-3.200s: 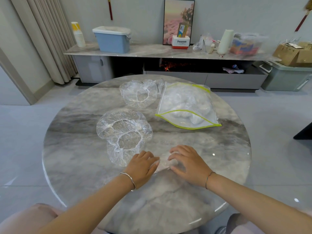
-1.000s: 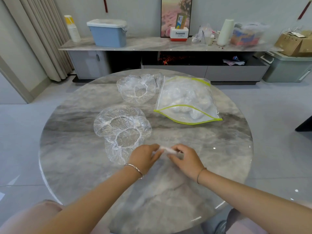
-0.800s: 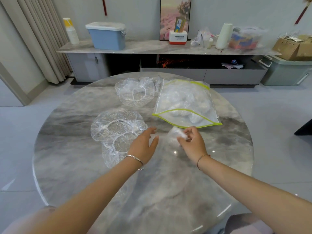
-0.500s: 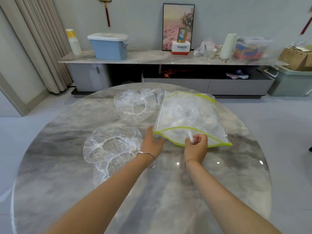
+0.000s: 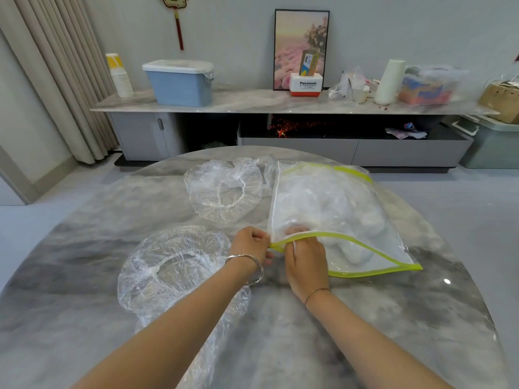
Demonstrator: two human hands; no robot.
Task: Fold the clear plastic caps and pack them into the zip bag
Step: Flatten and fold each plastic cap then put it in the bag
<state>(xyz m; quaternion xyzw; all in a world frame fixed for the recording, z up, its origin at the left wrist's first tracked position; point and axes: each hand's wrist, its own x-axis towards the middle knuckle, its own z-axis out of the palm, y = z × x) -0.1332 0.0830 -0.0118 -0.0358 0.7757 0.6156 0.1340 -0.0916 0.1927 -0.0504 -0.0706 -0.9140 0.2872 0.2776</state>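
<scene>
Left hand point(image 5: 250, 245): thumb and fingers pinch the near-left corner of the zip bag point(image 5: 337, 197) at its yellow-green mouth edge, and the top lip is lifted there. Silver bangle point(image 5: 247, 266) on that wrist.

Right hand point(image 5: 306, 256): fingers are inside the mouth, under the raised lip, knuckles and back of hand outside. The fingers show only as a blur through the plastic, so I can't tell whether they grip anything. Thin bracelet point(image 5: 317, 292) on the wrist.

Bag orientation: lying flat on the round marble table point(image 5: 379, 318), right of centre. The open mouth faces the person and the closed yellow-green end points at the sideboard point(image 5: 280, 102). Long axis appears to run near-to-far, with the near edge skewed toward the right. Whitish folded caps point(image 5: 356, 223) are bunched inside.

Loose clear caps, elastic openings up:
- far cap point(image 5: 224, 192), just left of the bag, with its ruffled edge touching the bag's left side
- near cap point(image 5: 171, 265), left of the left hand
- third cap point(image 5: 213, 327), overlapping the near one and partly under the left forearm

On the sideboard: blue bin point(image 5: 181, 82), paper cup stack point(image 5: 119, 77), framed picture point(image 5: 301, 46), Panasonic box point(image 5: 306, 85).
</scene>
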